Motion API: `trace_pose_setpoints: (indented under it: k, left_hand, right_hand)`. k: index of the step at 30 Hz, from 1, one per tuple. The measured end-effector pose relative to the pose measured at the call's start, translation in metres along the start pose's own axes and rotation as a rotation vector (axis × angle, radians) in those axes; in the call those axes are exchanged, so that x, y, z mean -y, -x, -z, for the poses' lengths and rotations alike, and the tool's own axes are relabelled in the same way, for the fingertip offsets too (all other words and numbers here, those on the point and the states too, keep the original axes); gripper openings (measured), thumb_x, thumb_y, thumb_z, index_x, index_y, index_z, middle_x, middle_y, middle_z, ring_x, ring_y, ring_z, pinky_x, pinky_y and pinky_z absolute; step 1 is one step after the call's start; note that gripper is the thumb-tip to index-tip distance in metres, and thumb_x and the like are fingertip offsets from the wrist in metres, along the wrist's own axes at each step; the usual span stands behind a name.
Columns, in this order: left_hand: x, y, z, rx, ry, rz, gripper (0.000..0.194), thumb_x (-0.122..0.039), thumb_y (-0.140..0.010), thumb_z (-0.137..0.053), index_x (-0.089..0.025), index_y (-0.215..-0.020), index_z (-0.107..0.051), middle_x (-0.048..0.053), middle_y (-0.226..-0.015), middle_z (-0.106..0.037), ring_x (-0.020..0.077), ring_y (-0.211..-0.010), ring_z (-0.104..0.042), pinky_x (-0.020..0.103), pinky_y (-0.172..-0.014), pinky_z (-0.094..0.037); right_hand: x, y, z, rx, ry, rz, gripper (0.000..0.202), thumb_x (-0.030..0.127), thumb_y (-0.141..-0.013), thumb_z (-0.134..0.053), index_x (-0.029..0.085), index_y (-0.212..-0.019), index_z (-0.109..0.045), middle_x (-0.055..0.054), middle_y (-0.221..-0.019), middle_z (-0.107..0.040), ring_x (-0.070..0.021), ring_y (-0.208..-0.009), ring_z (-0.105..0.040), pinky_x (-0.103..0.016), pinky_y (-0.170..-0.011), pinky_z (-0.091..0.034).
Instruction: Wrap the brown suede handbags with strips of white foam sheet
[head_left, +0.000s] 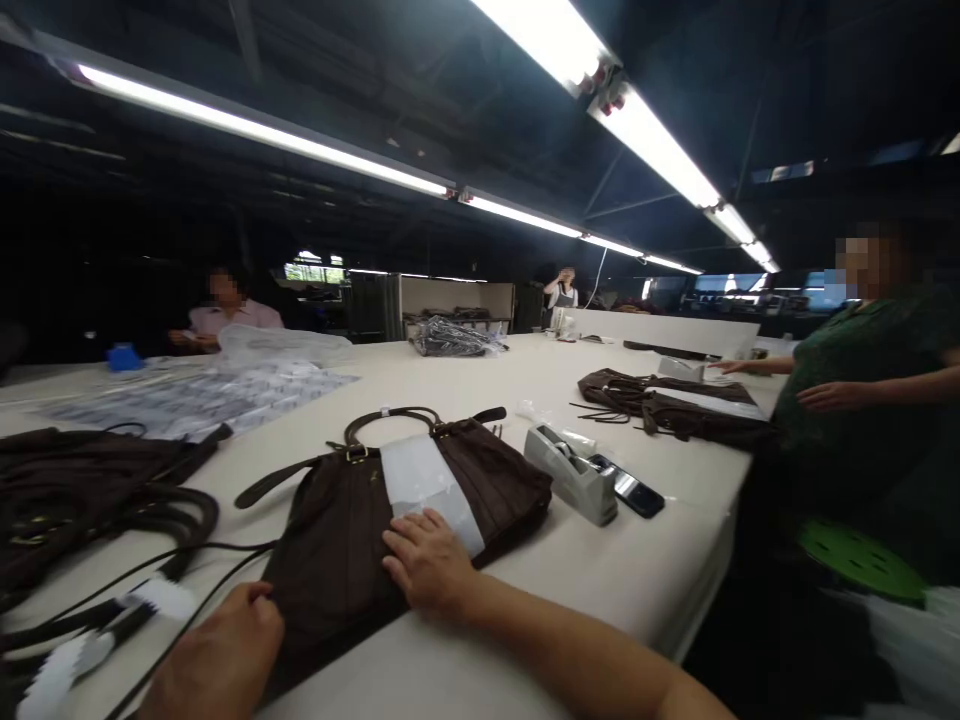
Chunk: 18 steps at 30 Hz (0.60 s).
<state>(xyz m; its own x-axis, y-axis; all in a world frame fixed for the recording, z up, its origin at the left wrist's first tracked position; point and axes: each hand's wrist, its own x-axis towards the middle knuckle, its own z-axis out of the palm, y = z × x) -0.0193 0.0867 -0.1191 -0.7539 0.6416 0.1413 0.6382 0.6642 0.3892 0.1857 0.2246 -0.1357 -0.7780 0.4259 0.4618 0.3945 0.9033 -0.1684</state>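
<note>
A dark brown handbag (pixel 337 540) lies on the table before me, its looped handle pointing away. A white wrapping strip (pixel 427 480) runs across its middle. My right hand (pixel 431 565) rests flat on the strip and the bag near the front edge, fingers stretched out. At the bag's left front edge, my left hand (pixel 221 655) is closed with its fingers curled. Anything between those fingers is hidden. A thin dark cord (pixel 187 620) runs from the bag past my left hand. To the right of the bag stand a grey tape dispenser (pixel 574 475) and a phone (pixel 630 487).
More brown bags (pixel 90 480) lie at left, beside white toothed pieces (pixel 56 680). Further brown bags (pixel 675 405) lie at right near a co-worker in green (pixel 862 370). Plastic sheeting (pixel 217 390) and a plastic-wrapped bundle (pixel 454 337) lie farther back. A green stool (pixel 862 560) stands beyond the table edge.
</note>
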Motion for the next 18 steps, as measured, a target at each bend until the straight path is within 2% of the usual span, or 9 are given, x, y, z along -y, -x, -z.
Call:
trace_pose_setpoints:
  k: [2,4,8,9,10,12,14,16,18]
  left_hand:
    - [-0.013,0.009,0.008,0.067,-0.05,0.049,0.038,-0.03,-0.094,-0.027,-0.023,-0.112,-0.059,0.008,-0.082,-0.067,0.0307,-0.078,-0.065,0.039,-0.075,-0.045]
    - [-0.024,0.02,0.016,0.083,-0.101,0.078,0.034,-0.026,-0.095,-0.03,-0.022,-0.113,-0.058,0.009,-0.086,-0.068,0.0301,-0.085,-0.066,0.038,-0.077,-0.045]
    - [-0.041,0.036,0.021,-0.018,-0.156,0.071,0.032,-0.023,-0.096,-0.033,-0.02,-0.114,-0.059,0.009,-0.082,-0.068,0.0288,-0.083,-0.066,0.038,-0.073,-0.05]
    - [-0.043,0.038,0.019,-0.057,-0.174,0.063,0.034,-0.022,-0.096,-0.033,-0.019,-0.118,-0.059,0.01,-0.088,-0.068,0.029,-0.088,-0.066,0.038,-0.075,-0.052]
    - [-0.044,0.039,0.016,-0.104,-0.195,0.039,0.039,-0.017,-0.095,-0.031,-0.02,-0.124,-0.057,0.012,-0.103,-0.067,0.0282,-0.101,-0.063,0.039,-0.083,-0.052]
    - [-0.044,0.04,0.008,-0.18,-0.229,-0.084,0.054,-0.006,-0.092,-0.025,-0.021,-0.136,-0.05,0.012,-0.138,-0.051,0.0248,-0.131,-0.045,0.038,-0.106,-0.042]
    - [-0.041,0.038,-0.003,-0.163,-0.245,-0.283,0.065,0.002,-0.087,-0.02,-0.022,-0.142,-0.045,0.007,-0.153,-0.034,0.0198,-0.142,-0.028,0.036,-0.119,-0.027]
    - [-0.036,0.035,-0.015,-0.087,-0.25,-0.444,0.066,0.004,-0.084,-0.021,-0.018,-0.142,-0.044,0.007,-0.149,-0.04,0.0181,-0.139,-0.034,0.038,-0.122,-0.023]
    - [-0.031,0.033,-0.024,-0.042,-0.254,-0.48,0.063,0.002,-0.083,-0.026,-0.013,-0.141,-0.044,0.008,-0.143,-0.048,0.0187,-0.134,-0.042,0.042,-0.121,-0.027]
  right_hand:
    - [-0.002,0.005,-0.008,-0.034,-0.033,0.002,0.038,0.038,-0.101,-0.04,0.02,-0.131,-0.056,-0.005,-0.138,-0.056,-0.0224,-0.128,-0.049,-0.045,-0.117,-0.031]
    - [0.0,0.008,-0.011,-0.052,-0.068,0.006,0.038,0.037,-0.101,-0.04,0.02,-0.13,-0.058,-0.005,-0.137,-0.057,-0.0222,-0.128,-0.05,-0.044,-0.117,-0.031]
    - [-0.002,0.011,-0.016,-0.123,-0.105,-0.002,0.038,0.03,-0.1,-0.041,0.017,-0.131,-0.059,-0.008,-0.136,-0.057,-0.0241,-0.127,-0.052,-0.045,-0.116,-0.032]
    - [-0.003,0.011,-0.018,-0.132,-0.104,0.002,0.038,0.028,-0.1,-0.04,0.016,-0.131,-0.059,-0.008,-0.137,-0.057,-0.0245,-0.127,-0.051,-0.046,-0.115,-0.033]
    - [-0.004,0.011,-0.02,-0.133,-0.099,0.01,0.039,0.027,-0.1,-0.039,0.016,-0.132,-0.059,-0.008,-0.137,-0.057,-0.0248,-0.128,-0.051,-0.046,-0.115,-0.033]
    - [-0.006,0.011,-0.022,-0.124,-0.086,0.029,0.04,0.026,-0.1,-0.038,0.017,-0.133,-0.059,-0.009,-0.137,-0.056,-0.0249,-0.128,-0.052,-0.046,-0.115,-0.033]
    - [-0.006,0.013,-0.022,-0.114,-0.071,0.039,0.04,0.026,-0.099,-0.039,0.018,-0.133,-0.059,-0.009,-0.137,-0.056,-0.0253,-0.126,-0.053,-0.046,-0.114,-0.034]
    - [-0.007,0.014,-0.023,-0.119,-0.065,0.045,0.04,0.025,-0.099,-0.038,0.018,-0.132,-0.06,-0.008,-0.137,-0.057,-0.0255,-0.126,-0.054,-0.047,-0.113,-0.035]
    - [-0.01,0.014,-0.025,-0.133,-0.067,0.056,0.04,0.025,-0.099,-0.038,0.019,-0.132,-0.06,-0.008,-0.137,-0.057,-0.0254,-0.126,-0.053,-0.047,-0.113,-0.035]
